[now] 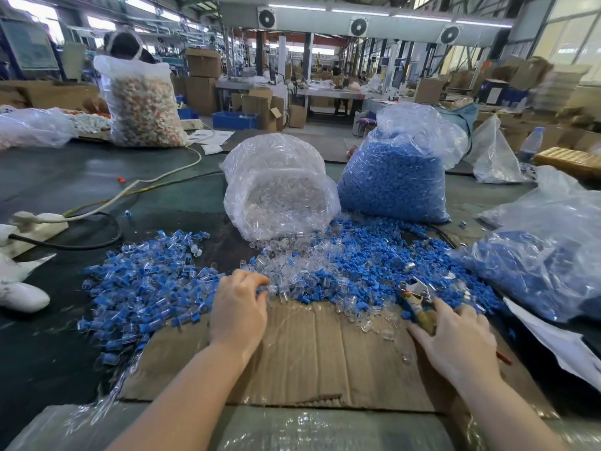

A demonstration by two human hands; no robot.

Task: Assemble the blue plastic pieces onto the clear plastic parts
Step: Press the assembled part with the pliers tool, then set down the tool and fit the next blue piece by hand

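Note:
A loose heap of blue plastic pieces (374, 255) mixed with clear plastic parts (283, 275) lies across the middle of the table. To its left is a pile of joined blue-and-clear parts (143, 281). My left hand (239, 309) reaches palm down into the near edge of the clear parts, fingers curled; what they hold is hidden. My right hand (455, 340) rests on the cardboard sheet (312, 353), fingers touching a small metal-tipped tool (418, 302) at the heap's edge.
A clear bag of clear parts (279, 190) and a bag of blue pieces (396, 177) stand behind the heap. Another bag of blue pieces (549, 255) lies at the right. A power strip with cables (35, 226) sits at the left, a bag of mixed parts (143, 105) beyond it.

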